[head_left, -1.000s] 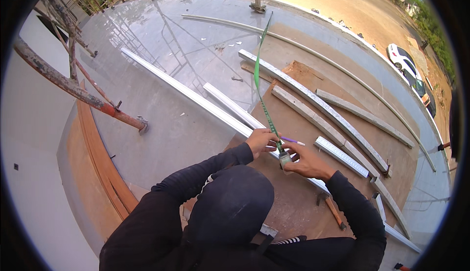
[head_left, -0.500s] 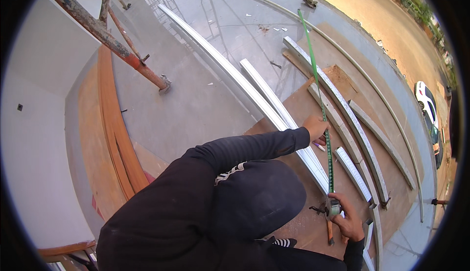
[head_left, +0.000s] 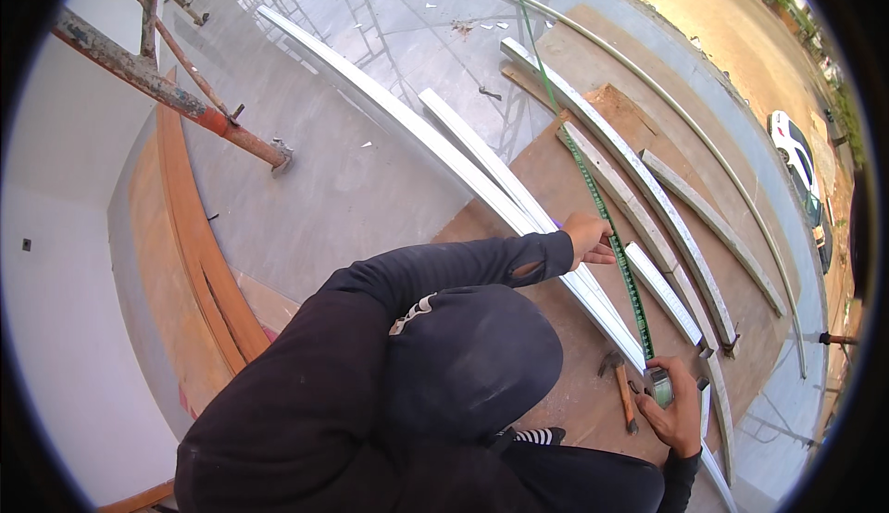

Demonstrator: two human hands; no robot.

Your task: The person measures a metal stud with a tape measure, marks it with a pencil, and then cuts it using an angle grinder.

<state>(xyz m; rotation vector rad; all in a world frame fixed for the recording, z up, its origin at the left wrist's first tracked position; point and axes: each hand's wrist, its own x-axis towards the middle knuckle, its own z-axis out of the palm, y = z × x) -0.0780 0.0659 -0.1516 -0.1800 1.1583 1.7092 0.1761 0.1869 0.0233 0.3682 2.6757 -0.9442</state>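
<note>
A green tape measure blade [head_left: 590, 184] runs long and slanting from far up the floor toward me. Its case [head_left: 659, 388] sits in my right hand [head_left: 681, 409], the fingers closed around it. Partway along the blade, my left hand [head_left: 586, 238] pinches its edge between thumb and fingers. A bit of purple [head_left: 557, 223] shows at the back of that hand; what it belongs to is hidden. Under my left forearm pass long white profile strips [head_left: 398, 110], their near end close to the tape case. Beside my right hand lies a hammer [head_left: 626, 396] with a wooden handle.
Metal bars [head_left: 611, 129], a short white piece [head_left: 662, 293] and a thin curved pipe [head_left: 676, 92] lie to the right. A rusty scaffold post [head_left: 176, 87] and brown boards [head_left: 190, 207] are at left. A white car [head_left: 795, 156] stands beyond the floor's edge.
The view has shifted, so the floor things sit further left and higher. My left hand's fingers have loosened from a tighter fist at the blade. The hammer shows more fully beside the right hand.
</note>
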